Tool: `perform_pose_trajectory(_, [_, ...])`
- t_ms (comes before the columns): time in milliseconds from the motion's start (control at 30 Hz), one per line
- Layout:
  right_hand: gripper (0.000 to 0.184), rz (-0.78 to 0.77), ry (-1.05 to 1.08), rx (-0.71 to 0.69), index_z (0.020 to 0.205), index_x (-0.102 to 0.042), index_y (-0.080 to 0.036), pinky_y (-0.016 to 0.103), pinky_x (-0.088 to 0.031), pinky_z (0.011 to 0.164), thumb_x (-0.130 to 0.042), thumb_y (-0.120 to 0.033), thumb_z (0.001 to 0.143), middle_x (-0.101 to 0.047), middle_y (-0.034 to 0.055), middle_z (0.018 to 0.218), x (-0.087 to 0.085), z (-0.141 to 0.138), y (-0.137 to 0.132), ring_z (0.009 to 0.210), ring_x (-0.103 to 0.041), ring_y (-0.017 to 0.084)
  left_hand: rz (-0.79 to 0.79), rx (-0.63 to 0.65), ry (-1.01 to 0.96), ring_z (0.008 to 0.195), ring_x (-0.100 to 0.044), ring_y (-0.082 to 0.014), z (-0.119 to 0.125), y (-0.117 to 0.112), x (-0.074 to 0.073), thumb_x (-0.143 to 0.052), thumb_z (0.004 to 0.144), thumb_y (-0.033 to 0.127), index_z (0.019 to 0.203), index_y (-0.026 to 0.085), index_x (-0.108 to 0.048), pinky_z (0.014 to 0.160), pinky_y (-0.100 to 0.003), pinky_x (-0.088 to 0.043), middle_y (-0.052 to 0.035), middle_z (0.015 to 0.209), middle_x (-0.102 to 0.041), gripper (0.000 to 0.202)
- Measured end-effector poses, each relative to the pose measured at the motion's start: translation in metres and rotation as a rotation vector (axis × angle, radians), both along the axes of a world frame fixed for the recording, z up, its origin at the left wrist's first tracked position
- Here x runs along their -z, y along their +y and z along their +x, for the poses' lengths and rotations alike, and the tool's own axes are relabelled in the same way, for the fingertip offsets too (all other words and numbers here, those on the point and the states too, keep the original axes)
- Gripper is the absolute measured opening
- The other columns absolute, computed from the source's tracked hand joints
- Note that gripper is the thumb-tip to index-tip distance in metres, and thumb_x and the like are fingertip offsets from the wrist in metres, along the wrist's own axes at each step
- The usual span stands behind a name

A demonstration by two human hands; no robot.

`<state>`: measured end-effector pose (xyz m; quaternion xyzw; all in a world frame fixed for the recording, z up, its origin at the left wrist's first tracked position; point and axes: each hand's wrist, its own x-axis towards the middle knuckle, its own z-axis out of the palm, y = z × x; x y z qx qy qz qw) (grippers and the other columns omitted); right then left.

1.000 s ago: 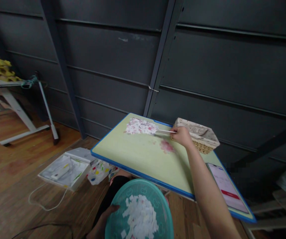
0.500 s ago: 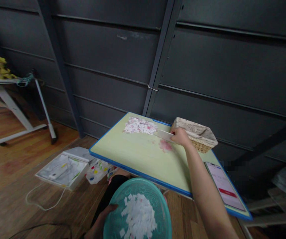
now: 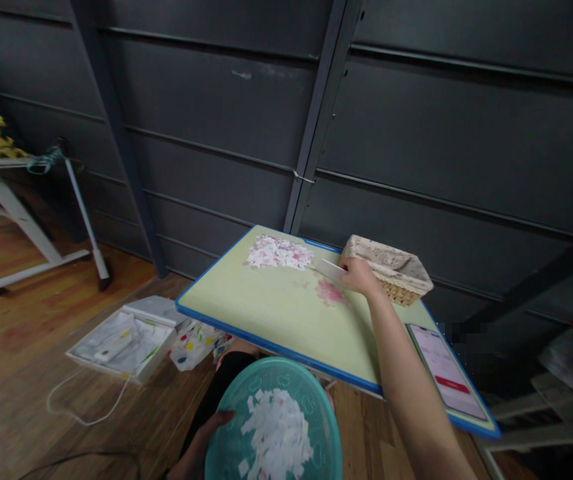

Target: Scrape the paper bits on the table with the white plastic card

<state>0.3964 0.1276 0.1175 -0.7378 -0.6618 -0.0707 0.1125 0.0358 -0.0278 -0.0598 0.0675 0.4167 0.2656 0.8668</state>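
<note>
White flat card (image 3: pixel 330 270) is pinched in right hand (image 3: pixel 361 277), fingers clamped on its near end; card's far tip points away from the hand at heap of white-and-pink paper scraps (image 3: pixel 279 253); touching the heap or just short of it, cannot tell; small pink patch of scraps (image 3: pixel 330 292) lies just left of the hand, below the card, on pale green tabletop with blue edging (image 3: pixel 266 310); wicker basket with cloth liner (image 3: pixel 391 267) sits just behind the hand, to its right; smartphone with lit screen (image 3: pixel 444 370) lies beside the forearm, nearer the body; left hand (image 3: pixel 211 430) is low, well apart from the right, fingers curled over the rim of teal round plastic sieve basket (image 3: pixel 321 413), gripping it; loose white paper bits (image 3: pixel 279 433) fill its middle, just right of that hand; open white box (image 3: pixel 121 337) and clear bag with coloured dots (image 3: pixel 194 340) lie on wooden floor (image 3: pixel 26 320), left of the left hand.
</note>
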Motion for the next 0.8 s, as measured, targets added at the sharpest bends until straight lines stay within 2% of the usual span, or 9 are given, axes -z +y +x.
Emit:
perform_pose_trajectory(167, [0.02, -0.007, 0.034, -0.108, 0.066, -0.063, -0.014, 0.023, -0.025, 0.051, -0.047, -0.008, 0.055, -0.059, 0.0029, 0.06, -0.001, 0.0, -0.002, 0.057, -0.047, 0.013, -0.075, 0.0, -0.034, 0.096, -0.069, -0.0292, -0.001, 0.002, 0.001, -0.063, 0.076, 0.026, 0.118, 0.005, -0.056, 0.087, -0.038, -0.052, -0.0073, 0.082, -0.079, 0.047])
perform_pose_trajectory(367, [0.012, 0.016, 0.155, -0.237, 0.059, -0.059, -0.015, 0.023, -0.024, 0.049, -0.049, -0.01, 0.056, -0.054, -0.0012, 0.052, 0.002, -0.001, 0.0, 0.054, -0.045, 0.012, -0.067, -0.004, -0.034, 0.101, -0.067, -0.0309, 0.001, 0.001, -0.007, -0.061, 0.077, 0.025, 0.124, 0.001, -0.051, 0.087, -0.039, -0.052, -0.0106, 0.089, -0.078, 0.054])
perform_pose_trajectory(433, [0.01, 0.058, 0.246, -0.258, 0.059, -0.06, -0.016, 0.022, -0.027, 0.05, -0.05, -0.012, 0.058, -0.058, -0.0005, 0.054, 0.004, -0.004, 0.001, 0.054, -0.049, 0.013, -0.051, -0.014, -0.038, 0.101, -0.067, -0.0314, 0.001, 0.001, -0.004, -0.062, 0.076, 0.025, 0.125, 0.0, -0.05, 0.088, -0.039, -0.051, -0.0115, 0.09, -0.078, 0.057])
perform_pose_trajectory(533, [0.01, 0.095, 0.494, -0.33, 0.063, -0.064, -0.017, 0.022, -0.037, 0.055, -0.054, -0.014, 0.061, -0.068, 0.0025, 0.067, 0.008, -0.015, 0.006, 0.063, -0.058, 0.016, -0.025, -0.03, -0.093, 0.099, -0.067, -0.0329, 0.0, 0.0, 0.009, -0.066, 0.073, 0.031, 0.126, -0.004, -0.047, 0.09, -0.04, -0.049, -0.0142, 0.09, -0.077, 0.065])
perform_pose_trajectory(633, [0.011, 0.046, 0.726, -0.459, 0.062, -0.066, -0.017, 0.024, -0.045, 0.063, -0.056, -0.014, 0.059, -0.071, 0.0051, 0.075, 0.013, -0.035, 0.016, 0.072, -0.064, 0.018, -0.024, -0.03, -0.084, 0.096, -0.068, -0.0334, -0.001, 0.0, 0.02, -0.066, 0.073, 0.032, 0.124, -0.004, -0.049, 0.09, -0.041, -0.048, -0.0166, 0.09, -0.077, 0.065])
perform_pose_trajectory(700, [0.013, -0.018, 0.804, -0.522, 0.061, -0.068, -0.016, 0.026, -0.047, 0.065, -0.056, -0.013, 0.057, -0.072, 0.0057, 0.073, 0.015, -0.051, 0.024, 0.072, -0.065, 0.019, -0.021, -0.036, -0.085, 0.096, -0.068, -0.0329, -0.001, 0.001, 0.022, -0.066, 0.072, 0.031, 0.122, -0.003, -0.051, 0.09, -0.041, -0.048, -0.0165, 0.09, -0.077, 0.062])
perform_pose_trajectory(800, [0.009, -0.099, 0.859, -0.553, 0.058, -0.068, -0.015, 0.027, -0.049, 0.065, -0.06, -0.016, 0.054, -0.071, 0.0059, 0.068, 0.017, -0.069, 0.034, 0.067, -0.065, 0.019, -0.039, -0.052, -0.103, 0.098, -0.068, -0.0329, 0.0, 0.002, 0.017, -0.069, 0.068, 0.029, 0.121, -0.001, -0.052, 0.089, -0.04, -0.049, -0.0153, 0.089, -0.077, 0.064])
